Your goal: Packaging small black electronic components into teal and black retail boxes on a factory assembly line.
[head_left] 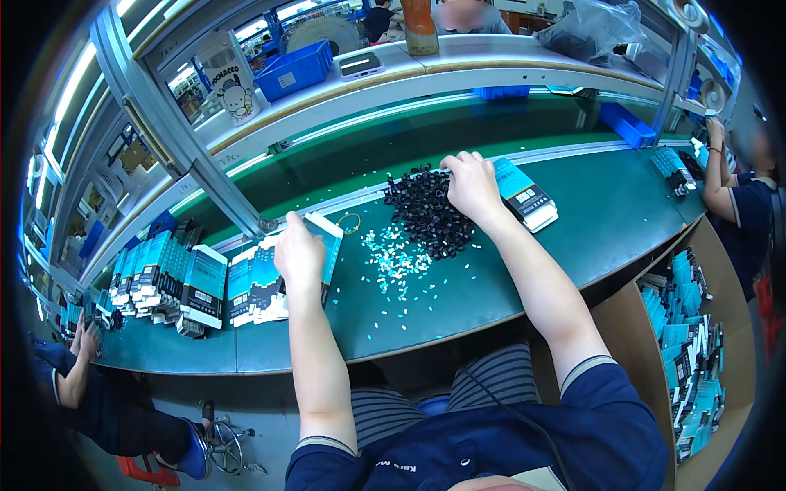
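Observation:
My left hand [300,250] is closed at the right end of a leaning row of flat teal, black and white cartons [250,278]. It grips the end carton [329,239], whose teal side shows behind the fingers. My right hand [473,188] reaches to the far right edge of a heap of small black plastic parts [422,211]. Its fingers curl down and look pinched, and the tips are hidden. Just right of that hand lies another teal and black carton [524,192]. Small white and teal pieces [397,260] are scattered in front of the heap.
A yellow band [350,222] lies beside the left carton. More cartons [164,274] stand to the left. A large cardboard box [733,327] of cartons is at my right. Beyond the green belt [360,151] runs a shelf with a blue bin [295,69]. People work on both sides.

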A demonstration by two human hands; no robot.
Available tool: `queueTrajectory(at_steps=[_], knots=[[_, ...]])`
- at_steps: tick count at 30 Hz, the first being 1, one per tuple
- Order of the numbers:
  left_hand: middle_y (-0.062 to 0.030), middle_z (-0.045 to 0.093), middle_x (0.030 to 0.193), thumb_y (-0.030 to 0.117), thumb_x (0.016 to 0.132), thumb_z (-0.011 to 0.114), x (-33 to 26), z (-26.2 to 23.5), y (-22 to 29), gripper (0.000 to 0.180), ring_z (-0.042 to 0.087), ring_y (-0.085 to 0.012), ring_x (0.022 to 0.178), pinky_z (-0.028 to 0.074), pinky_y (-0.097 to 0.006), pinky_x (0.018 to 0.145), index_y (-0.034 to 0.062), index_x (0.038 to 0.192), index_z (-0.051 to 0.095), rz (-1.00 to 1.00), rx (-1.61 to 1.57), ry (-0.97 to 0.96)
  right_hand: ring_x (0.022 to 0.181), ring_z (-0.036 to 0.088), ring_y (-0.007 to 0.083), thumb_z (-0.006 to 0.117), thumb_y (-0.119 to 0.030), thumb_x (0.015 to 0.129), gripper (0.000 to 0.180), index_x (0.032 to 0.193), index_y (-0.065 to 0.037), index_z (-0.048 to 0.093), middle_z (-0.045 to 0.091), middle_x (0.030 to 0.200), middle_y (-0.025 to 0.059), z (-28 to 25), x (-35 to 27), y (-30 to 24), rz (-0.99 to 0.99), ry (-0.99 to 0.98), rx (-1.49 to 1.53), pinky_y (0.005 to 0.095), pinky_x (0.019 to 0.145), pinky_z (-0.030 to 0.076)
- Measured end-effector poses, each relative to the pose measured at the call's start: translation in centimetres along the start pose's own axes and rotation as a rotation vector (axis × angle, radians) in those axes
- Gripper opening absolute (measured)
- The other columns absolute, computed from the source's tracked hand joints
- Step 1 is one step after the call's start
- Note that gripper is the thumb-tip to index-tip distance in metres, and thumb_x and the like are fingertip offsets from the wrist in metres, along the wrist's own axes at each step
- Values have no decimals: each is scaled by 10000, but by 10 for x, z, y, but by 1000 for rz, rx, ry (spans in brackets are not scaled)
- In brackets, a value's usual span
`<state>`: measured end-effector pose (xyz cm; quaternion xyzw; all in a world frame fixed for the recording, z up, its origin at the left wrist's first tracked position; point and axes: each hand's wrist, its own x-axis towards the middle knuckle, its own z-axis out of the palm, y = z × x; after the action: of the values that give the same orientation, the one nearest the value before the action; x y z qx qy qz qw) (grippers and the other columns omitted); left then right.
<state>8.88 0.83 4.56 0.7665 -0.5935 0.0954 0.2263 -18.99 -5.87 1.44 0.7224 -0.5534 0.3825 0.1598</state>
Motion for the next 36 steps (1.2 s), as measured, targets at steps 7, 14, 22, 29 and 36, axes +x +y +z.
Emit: queueTrajectory(at_steps=[7,14,22,29,36], knots=[[-90,640,925,87,866,609,7,-22,-10,222,595,-116,832,477,-262,734,-24,1043,535,39,-1422,23,630,516,86,668,-41,767,74,839,-29,657,592,785,18,-35,-7,-45,199,-203,950,210,591,431],[-94,616,1017,98,897,558,-22,17,48,266,595,-145,910,471,-275,781,-9,1131,490,-143,-1821,-468,824,623,126,676,43,764,160,914,9,633,646,892,77,-49,2,-53,396,-253,1669,245,797,499],[-64,584,1055,158,948,482,-33,35,66,253,585,-143,957,511,-333,775,55,1178,494,-174,-1909,-782,828,606,112,649,0,803,169,968,25,620,644,904,79,-28,-3,-52,347,-380,1337,238,763,496],[-57,570,1088,177,937,497,-38,29,64,306,583,-144,980,513,-345,799,61,1219,476,-101,-1818,-888,769,586,84,604,-6,825,157,980,24,611,626,867,55,-15,-10,-54,231,-269,1171,218,700,491],[-45,590,1078,134,939,483,-41,28,68,310,590,-128,965,521,-334,779,74,1243,482,-99,-1809,-868,787,548,61,586,26,827,210,1028,13,527,580,867,36,-23,-13,-62,200,-252,947,193,685,454]])
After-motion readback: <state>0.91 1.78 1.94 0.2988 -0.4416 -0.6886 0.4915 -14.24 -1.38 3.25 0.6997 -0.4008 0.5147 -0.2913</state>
